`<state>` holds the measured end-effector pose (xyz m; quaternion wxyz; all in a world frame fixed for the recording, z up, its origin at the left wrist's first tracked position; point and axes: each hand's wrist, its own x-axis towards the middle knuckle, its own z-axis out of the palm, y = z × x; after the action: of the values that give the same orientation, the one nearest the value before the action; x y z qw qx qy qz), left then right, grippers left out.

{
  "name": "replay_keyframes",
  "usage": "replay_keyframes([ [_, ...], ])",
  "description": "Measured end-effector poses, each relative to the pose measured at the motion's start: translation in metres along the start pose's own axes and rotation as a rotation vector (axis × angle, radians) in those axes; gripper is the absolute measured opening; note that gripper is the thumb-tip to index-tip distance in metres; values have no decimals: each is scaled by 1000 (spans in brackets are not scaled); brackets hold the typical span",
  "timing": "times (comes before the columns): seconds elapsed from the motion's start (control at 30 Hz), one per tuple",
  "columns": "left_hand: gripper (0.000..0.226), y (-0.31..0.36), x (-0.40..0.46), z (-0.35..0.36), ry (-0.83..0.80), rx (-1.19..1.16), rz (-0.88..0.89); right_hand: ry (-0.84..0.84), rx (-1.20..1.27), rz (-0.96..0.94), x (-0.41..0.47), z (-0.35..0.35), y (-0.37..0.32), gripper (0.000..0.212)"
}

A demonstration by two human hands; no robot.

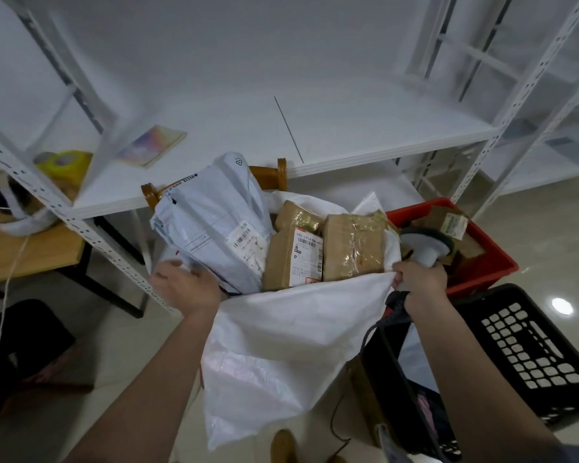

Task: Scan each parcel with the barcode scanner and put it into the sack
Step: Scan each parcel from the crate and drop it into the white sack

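Observation:
A white sack (281, 335) stands open in the middle, draped over a wooden chair (268, 177). Inside it lean a pale grey mailer bag (211, 222) and three brown taped boxes, one with a barcode label (293, 259), one beside it (353, 248) and one behind them (298, 217). My left hand (184, 285) grips the sack's left rim next to the mailer. My right hand (418, 279) holds the grey barcode scanner (425, 245) and pinches the sack's right rim with it. The scanner's dark cable hangs below my wrist.
A red crate (495, 259) with a labelled brown parcel (448, 225) sits right of the sack. Two black crates (528, 349) stand lower right. A white metal shelf (315, 142) carries a small book (151, 147). A wooden table (30, 252) stands left.

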<state>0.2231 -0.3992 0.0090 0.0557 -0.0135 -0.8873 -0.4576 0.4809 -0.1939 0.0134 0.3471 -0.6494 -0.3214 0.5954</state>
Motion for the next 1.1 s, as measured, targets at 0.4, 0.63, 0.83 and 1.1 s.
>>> replay_keyframes([
  [0.4, 14, -64, 24, -1, -545, -497, -978, 43, -118, -74, -11, 10, 4, 103],
  [0.63, 28, -55, 36, -20, -444, -679, -876, 66, -134, -86, -23, 10, -2, 106],
  [0.83, 28, -26, 50, -49, -529, -817, -735, 54, -94, -139, -33, 22, -17, 107],
  [1.1, 19, -35, 43, -66, -572, -797, -737, 4, -96, -128, -28, 17, 0, 64],
])
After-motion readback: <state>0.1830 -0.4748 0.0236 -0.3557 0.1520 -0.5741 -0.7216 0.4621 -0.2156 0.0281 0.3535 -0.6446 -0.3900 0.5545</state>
